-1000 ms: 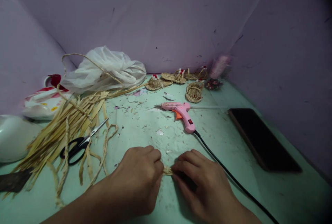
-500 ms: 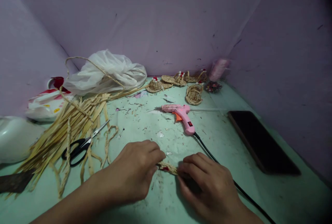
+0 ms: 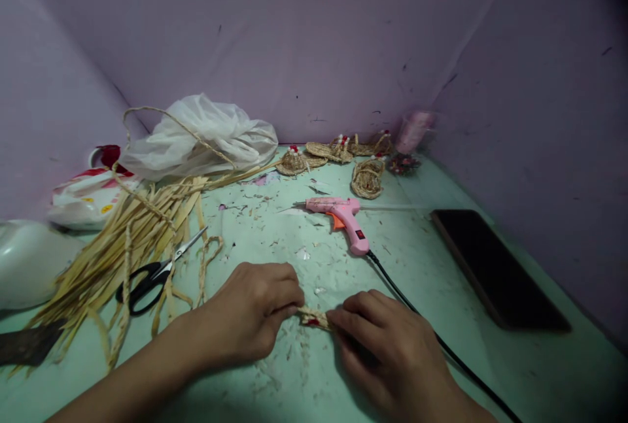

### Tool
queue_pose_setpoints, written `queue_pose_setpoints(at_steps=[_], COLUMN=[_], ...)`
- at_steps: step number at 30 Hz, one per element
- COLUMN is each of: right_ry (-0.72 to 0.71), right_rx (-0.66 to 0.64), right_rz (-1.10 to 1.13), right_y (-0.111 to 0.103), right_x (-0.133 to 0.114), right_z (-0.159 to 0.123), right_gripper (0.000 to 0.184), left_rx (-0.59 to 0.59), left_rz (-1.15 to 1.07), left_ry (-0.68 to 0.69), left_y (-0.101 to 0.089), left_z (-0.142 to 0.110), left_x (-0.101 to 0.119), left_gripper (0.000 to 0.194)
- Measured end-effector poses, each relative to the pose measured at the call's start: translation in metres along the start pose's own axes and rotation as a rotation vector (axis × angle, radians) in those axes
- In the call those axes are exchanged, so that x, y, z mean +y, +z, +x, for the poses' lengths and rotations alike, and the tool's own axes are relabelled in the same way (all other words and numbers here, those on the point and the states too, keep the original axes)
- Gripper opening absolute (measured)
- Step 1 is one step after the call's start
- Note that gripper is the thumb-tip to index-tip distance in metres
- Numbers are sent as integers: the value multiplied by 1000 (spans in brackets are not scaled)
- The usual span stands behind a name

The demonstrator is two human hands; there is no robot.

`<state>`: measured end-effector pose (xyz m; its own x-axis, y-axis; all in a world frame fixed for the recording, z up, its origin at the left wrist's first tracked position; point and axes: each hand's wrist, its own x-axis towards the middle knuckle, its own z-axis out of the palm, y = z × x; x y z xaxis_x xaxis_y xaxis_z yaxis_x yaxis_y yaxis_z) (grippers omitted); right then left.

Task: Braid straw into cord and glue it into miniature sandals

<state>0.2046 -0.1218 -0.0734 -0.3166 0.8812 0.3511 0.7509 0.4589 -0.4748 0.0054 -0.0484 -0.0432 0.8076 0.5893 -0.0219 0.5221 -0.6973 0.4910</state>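
A small braided straw piece (image 3: 315, 318) with a red spot on it spans the gap between my two hands, just above the table. My left hand (image 3: 265, 308) pinches its left end between thumb and fingertips. At the other end, the fingers of my right hand (image 3: 387, 344) are closed on it, and they hide part of the piece. Beyond my hands lies a pink glue gun (image 3: 338, 214), its nozzle pointing left and its black cord (image 3: 407, 299) running past my right hand.
Left of my hands are black-handled scissors (image 3: 147, 286), straw strips (image 3: 108, 259) and a white plastic bag (image 3: 206, 135). Small woven straw slippers (image 3: 367, 178) with red and white beads line the back. A dark phone (image 3: 495, 266) lies on the right.
My left hand has shifted slightly left and toward me, with its end of the braided piece. My right fingertips have moved slightly left along the piece.
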Motion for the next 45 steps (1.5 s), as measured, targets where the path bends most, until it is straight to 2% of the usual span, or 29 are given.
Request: queue_pose_setpoints(at_steps=[10, 16, 22, 36, 45], right_ry=[-2, 31, -38, -8, -2], right_rx=[23, 40, 56, -4, 10], right_rz=[41, 51, 58, 64, 80], right_y=[2, 3, 2, 0, 1], right_x=[1, 2, 2, 2, 2], right_z=[-1, -3, -2, -1, -3], right_gripper=[19, 23, 19, 21, 20], left_rx=[-5, -27, -62, 49, -95], left_rz=[55, 72, 78, 16, 18], left_ry=[4, -47, -67, -213, -138], left_y=[3, 4, 5, 6, -1], left_z=[-1, 0, 1, 2, 0], left_x=[1, 3, 2, 10, 9], left_gripper=[15, 15, 15, 18, 18])
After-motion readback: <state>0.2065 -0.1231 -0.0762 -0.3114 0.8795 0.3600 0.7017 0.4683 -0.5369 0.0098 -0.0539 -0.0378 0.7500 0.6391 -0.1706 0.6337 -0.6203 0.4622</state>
